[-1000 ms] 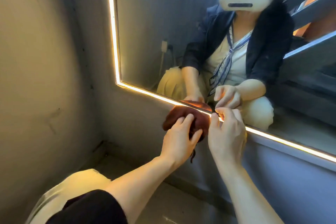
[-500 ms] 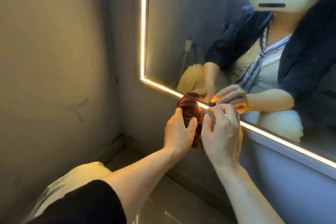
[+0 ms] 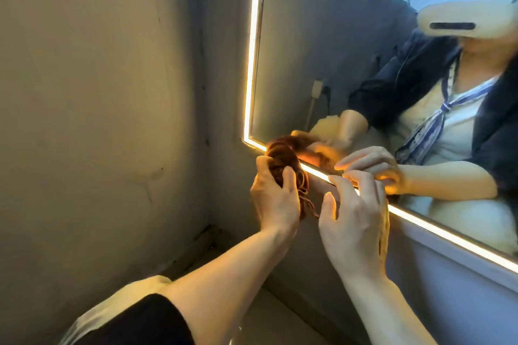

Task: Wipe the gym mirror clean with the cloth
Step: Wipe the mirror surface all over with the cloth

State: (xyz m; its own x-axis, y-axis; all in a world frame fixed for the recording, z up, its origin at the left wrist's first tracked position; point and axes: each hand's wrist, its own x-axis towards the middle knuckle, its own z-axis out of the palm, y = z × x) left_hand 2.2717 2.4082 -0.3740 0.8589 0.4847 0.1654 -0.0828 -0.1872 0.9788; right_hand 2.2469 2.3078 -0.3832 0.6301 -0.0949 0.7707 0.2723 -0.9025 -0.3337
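In a dim corner beside a bare wall (image 3: 98, 120), a bunched brown cloth (image 3: 286, 161) is gripped in the left hand (image 3: 276, 199) and pressed against the lit lower-left corner of the mirror (image 3: 322, 45), while the empty right hand (image 3: 356, 221) is held just beside it, fingers loosely spread at the lit edge.

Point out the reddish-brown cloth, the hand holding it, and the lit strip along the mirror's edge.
Bunched reddish-brown cloth (image 3: 283, 158): head view, upper folds.
Left hand (image 3: 276, 199): head view, back of hand gripping the cloth.
Glowing light strip (image 3: 253, 50): head view, vertical run along the mirror's left edge.
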